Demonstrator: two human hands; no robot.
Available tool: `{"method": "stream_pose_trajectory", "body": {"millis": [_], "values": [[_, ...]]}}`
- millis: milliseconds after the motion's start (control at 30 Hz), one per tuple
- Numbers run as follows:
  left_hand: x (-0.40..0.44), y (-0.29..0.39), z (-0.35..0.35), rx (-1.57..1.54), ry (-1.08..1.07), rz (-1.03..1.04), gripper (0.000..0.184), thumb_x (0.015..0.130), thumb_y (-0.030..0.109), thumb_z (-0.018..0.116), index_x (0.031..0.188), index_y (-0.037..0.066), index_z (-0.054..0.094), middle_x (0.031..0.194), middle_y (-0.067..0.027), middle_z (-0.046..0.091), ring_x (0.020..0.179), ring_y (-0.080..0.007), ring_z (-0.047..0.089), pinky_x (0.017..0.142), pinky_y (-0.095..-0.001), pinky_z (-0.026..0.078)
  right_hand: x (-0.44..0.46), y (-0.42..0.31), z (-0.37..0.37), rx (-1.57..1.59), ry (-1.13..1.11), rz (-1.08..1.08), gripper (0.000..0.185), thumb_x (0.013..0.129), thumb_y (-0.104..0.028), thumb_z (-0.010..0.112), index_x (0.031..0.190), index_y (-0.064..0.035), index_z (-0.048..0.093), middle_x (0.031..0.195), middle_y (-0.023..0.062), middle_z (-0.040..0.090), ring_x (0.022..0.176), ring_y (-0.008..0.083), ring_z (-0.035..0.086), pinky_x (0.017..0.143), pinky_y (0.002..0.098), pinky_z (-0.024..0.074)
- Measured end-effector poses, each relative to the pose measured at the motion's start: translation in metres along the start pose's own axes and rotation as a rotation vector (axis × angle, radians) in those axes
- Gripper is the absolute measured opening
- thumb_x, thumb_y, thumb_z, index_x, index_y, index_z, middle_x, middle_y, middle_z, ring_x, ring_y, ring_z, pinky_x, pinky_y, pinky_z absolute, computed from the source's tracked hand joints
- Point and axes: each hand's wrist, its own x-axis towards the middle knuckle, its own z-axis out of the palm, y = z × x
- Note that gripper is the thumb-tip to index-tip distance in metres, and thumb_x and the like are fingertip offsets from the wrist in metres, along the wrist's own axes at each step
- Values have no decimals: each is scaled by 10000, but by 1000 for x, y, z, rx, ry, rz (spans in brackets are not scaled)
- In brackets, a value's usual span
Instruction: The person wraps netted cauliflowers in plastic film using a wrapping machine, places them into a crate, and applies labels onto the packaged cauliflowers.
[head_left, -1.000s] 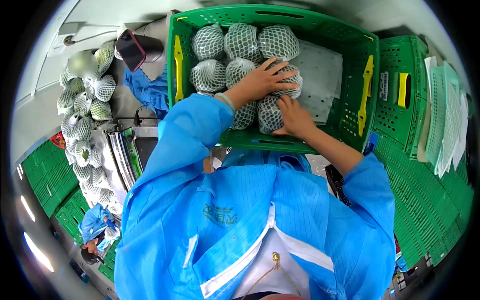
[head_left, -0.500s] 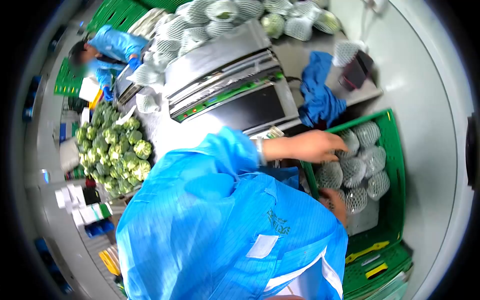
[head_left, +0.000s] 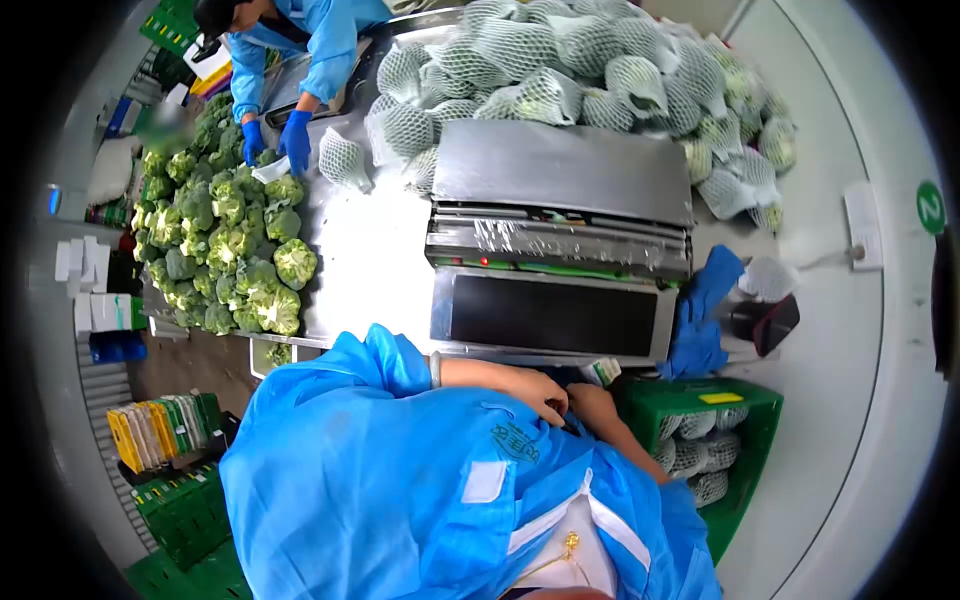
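Head view: netted vegetables (head_left: 703, 456) sit close together in a green crate (head_left: 752, 450), low at the person's right and beside the worktop (head_left: 345, 245); a yellow piece (head_left: 720, 398) marks its far rim. The right forearm passes in front of the crate's left side, hiding part of the load.

Both hands are outside the crate, meeting at the jacket front (head_left: 500, 435). The left hand (head_left: 540, 394) has curled fingers just beside the right hand (head_left: 592, 402); whether either grasps anything, I cannot tell. A small packet (head_left: 603, 371) lies just beyond them.

Past that stands a metal machine (head_left: 565, 170) with a dark plate (head_left: 552, 315). A blue cloth (head_left: 702, 320) and a dark cup (head_left: 770, 322) are to its right. Behind it rises a large netted heap (head_left: 560, 60).

To the left is a pile of loose broccoli (head_left: 225, 235), where a co-worker's blue gloves (head_left: 294, 140) reach in. Under the worktop's near edge, a white bin (head_left: 257, 362) contains some greens (head_left: 280, 353). Farther left, green boxes (head_left: 187, 515) stand on the floor.
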Motion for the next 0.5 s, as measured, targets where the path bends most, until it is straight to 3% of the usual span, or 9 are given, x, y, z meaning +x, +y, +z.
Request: {"method": "stream_pose_trajectory", "body": {"millis": [133,200,233,267,300,333,400,500], "values": [[-42,-16,-52,-306,-5,214,352,958,307,586,1163,25,636,1017,-129,692,944,-225,646,850,-342,504,32,-11,-22,55,-160,-105,221,798,-178,632,991,-86,688,975,147,678,926,336,656,788,449,523],[-103,-22,-120,-644,259,238,287,942,224,608,1153,32,643,956,-81,699,822,-144,646,749,-293,534,28,-2,-34,41,-107,-114,257,806,-171,641,1044,-80,680,1000,145,675,952,333,650,809,435,519],[-129,-43,-153,-783,569,308,272,935,199,612,1143,26,636,951,-62,688,785,-130,639,710,-284,539,28,-18,-56,37,-27,-62,252,810,-158,652,1044,-68,675,992,149,673,943,335,649,804,424,520],[-143,-85,-185,-631,1113,248,326,882,195,675,1145,10,619,966,-77,673,769,-145,647,687,-279,536,20,-45,-89,32,51,-9,247,815,-146,663,1044,-55,670,985,152,671,935,337,649,800,413,521],[-168,-118,-218,-165,1510,-52,468,788,199,762,1196,47,591,1055,-122,658,866,-215,661,763,-333,535,17,-67,-115,26,132,43,243,819,-133,675,1044,-42,665,978,155,670,926,339,648,795,402,521],[-186,-155,-249,607,1793,-289,664,696,186,812,1300,130,543,1247,-159,577,1070,-300,599,862,-423,507,20,-78,-129,46,152,46,256,824,-142,675,1061,-47,654,994,142,669,936,335,646,800,404,522],[-206,-172,-290,898,1725,-640,792,650,181,824,1369,229,496,1421,-153,443,1212,-391,480,930,-499,467,32,-95,-149,89,205,49,283,833,-160,676,1094,-57,634,1026,115,667,955,327,643,811,410,524],[-207,-226,-326,724,1408,-828,863,595,193,843,1380,270,493,1487,-139,363,1251,-442,429,934,-531,465,56,-118,-161,47,212,-124,276,831,-167,688,1079,-56,637,1013,97,666,931,297,646,796,379,532]]}}
